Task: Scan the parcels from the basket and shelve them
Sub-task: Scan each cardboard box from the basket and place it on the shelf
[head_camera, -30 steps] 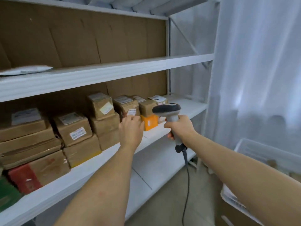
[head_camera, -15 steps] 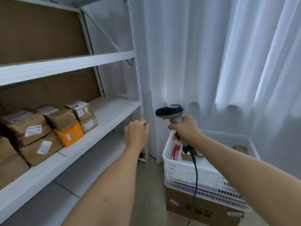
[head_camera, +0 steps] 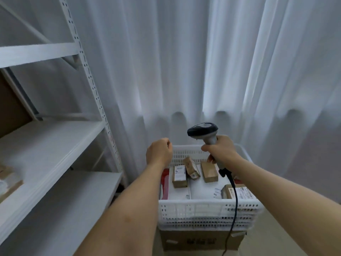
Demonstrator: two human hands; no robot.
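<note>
Right hand point(head_camera: 220, 153) fingers curled round smooth grey scanner point(head_camera: 203, 130) | left hand point(head_camera: 159, 154) fingers loosely curled, empty | taped cardboard parcels point(head_camera: 208, 171) inside white perforated plastic basket point(head_camera: 208, 213), right of shelf point(head_camera: 48, 145)

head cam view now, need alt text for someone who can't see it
A person's right hand holds a corded barcode scanner above a white plastic basket of small cardboard parcels, while the empty left hand hovers over the basket's left side. White metal shelving stands to the left, and a white curtain hangs behind.
</note>
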